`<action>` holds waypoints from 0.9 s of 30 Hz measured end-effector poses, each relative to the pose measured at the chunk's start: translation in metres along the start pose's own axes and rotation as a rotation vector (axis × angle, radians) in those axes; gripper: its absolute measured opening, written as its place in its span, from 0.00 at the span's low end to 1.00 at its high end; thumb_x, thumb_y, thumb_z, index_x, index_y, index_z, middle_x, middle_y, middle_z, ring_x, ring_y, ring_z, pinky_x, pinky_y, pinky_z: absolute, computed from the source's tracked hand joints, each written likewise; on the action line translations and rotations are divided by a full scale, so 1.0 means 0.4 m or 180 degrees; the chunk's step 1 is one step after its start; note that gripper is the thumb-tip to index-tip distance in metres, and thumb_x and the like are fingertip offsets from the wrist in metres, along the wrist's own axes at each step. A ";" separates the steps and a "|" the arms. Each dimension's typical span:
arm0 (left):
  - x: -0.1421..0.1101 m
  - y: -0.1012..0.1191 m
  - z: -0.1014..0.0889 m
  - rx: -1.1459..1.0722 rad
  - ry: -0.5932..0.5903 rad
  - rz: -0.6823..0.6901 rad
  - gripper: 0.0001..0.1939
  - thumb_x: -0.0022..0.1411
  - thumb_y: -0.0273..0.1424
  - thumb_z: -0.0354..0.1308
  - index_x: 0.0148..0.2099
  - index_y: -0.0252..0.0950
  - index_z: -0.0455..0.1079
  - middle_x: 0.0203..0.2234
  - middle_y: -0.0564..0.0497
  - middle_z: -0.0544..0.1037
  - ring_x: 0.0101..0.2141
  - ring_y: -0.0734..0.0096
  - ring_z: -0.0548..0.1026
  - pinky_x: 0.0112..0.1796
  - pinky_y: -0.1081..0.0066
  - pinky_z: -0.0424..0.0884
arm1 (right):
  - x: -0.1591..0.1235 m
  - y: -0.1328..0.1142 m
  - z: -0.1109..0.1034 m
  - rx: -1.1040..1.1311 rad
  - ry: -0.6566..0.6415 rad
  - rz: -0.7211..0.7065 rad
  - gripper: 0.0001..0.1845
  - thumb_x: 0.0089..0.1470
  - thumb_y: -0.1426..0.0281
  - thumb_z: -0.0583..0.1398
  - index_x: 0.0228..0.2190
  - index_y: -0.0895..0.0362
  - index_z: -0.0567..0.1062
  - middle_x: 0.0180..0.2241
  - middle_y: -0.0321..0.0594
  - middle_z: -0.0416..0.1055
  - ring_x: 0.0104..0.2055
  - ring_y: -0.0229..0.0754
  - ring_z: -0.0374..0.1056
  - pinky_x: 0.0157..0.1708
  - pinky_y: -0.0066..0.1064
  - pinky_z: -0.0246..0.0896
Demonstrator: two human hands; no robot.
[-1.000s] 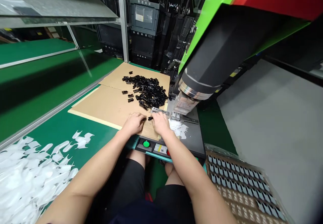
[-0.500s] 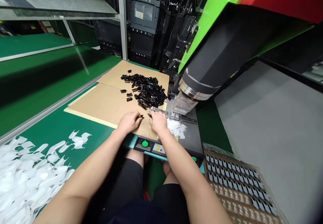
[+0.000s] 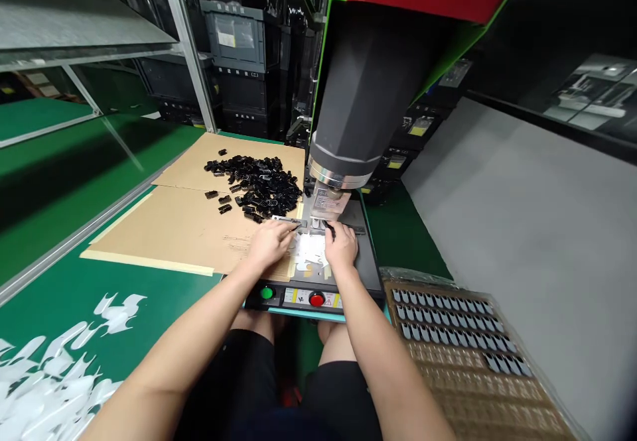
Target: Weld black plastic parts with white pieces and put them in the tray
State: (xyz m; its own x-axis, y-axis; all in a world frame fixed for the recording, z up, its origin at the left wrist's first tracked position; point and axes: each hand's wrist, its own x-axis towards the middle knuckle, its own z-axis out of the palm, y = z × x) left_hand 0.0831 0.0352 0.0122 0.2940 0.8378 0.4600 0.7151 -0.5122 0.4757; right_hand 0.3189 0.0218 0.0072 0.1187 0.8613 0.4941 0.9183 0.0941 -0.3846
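Note:
My left hand (image 3: 271, 243) is closed in a pinch, with a small black plastic part at its fingertips, just left of the metal fixture (image 3: 316, 225). On the fixture's right side, my right hand (image 3: 342, 245) pinches another small black plastic part (image 3: 329, 229). Directly above the fixture hangs the metal horn (image 3: 330, 201) of a press machine. Thin white cut sheets (image 3: 311, 250) lie between my two hands on the machine's base. To the left, a heap of black plastic parts (image 3: 269, 186) rests on cardboard (image 3: 169, 225).
Along the base's front edge are a green button (image 3: 267, 292) and a red button (image 3: 317, 300). White film pieces (image 3: 50, 381) are piled on the green table at left. A tray of grey parts (image 3: 448, 321) stands low at right. Behind are stacked crates (image 3: 236, 36).
Both hands have moved right, from the cardboard to either side of the fixture, each with a black part at the fingertips. The view has turned right.

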 end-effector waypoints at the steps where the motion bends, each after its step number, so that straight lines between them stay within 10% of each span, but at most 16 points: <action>1: 0.029 0.023 0.025 0.0063 -0.0027 0.0025 0.15 0.74 0.39 0.57 0.55 0.43 0.81 0.47 0.46 0.85 0.49 0.54 0.79 0.54 0.53 0.74 | 0.005 0.013 0.004 -0.0093 -0.0014 0.0028 0.15 0.70 0.67 0.56 0.51 0.54 0.80 0.48 0.47 0.79 0.50 0.53 0.67 0.50 0.40 0.58; 8: 0.113 0.088 0.136 0.0590 -0.0245 0.0132 0.13 0.74 0.37 0.57 0.54 0.42 0.79 0.46 0.41 0.81 0.52 0.51 0.76 0.54 0.54 0.71 | 0.007 0.015 0.025 -0.0483 -0.0108 -0.0375 0.14 0.70 0.63 0.58 0.52 0.50 0.79 0.45 0.49 0.76 0.48 0.55 0.63 0.47 0.42 0.56; 17: 0.110 0.103 0.110 0.0481 -0.0581 0.0072 0.20 0.71 0.40 0.61 0.62 0.41 0.73 0.55 0.39 0.76 0.59 0.47 0.73 0.59 0.50 0.70 | 0.004 0.023 -0.015 -0.0222 -0.0340 -0.0401 0.21 0.66 0.66 0.60 0.59 0.51 0.74 0.53 0.50 0.74 0.55 0.56 0.63 0.54 0.46 0.61; 27: -0.213 -0.075 -0.065 0.0316 -0.1396 -0.0019 0.50 0.57 0.47 0.72 0.76 0.42 0.58 0.74 0.37 0.57 0.73 0.39 0.56 0.71 0.43 0.55 | -0.272 0.312 -0.228 0.0209 -0.0787 -0.0617 0.33 0.62 0.63 0.63 0.67 0.50 0.68 0.66 0.47 0.69 0.69 0.57 0.59 0.68 0.53 0.56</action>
State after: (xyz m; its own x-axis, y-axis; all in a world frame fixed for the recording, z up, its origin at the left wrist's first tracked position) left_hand 0.0202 -0.0259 -0.0218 0.5155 0.8526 0.0859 0.7687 -0.5044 0.3932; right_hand 0.4550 -0.1058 -0.0233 -0.1588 0.9186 0.3618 0.8875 0.2934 -0.3554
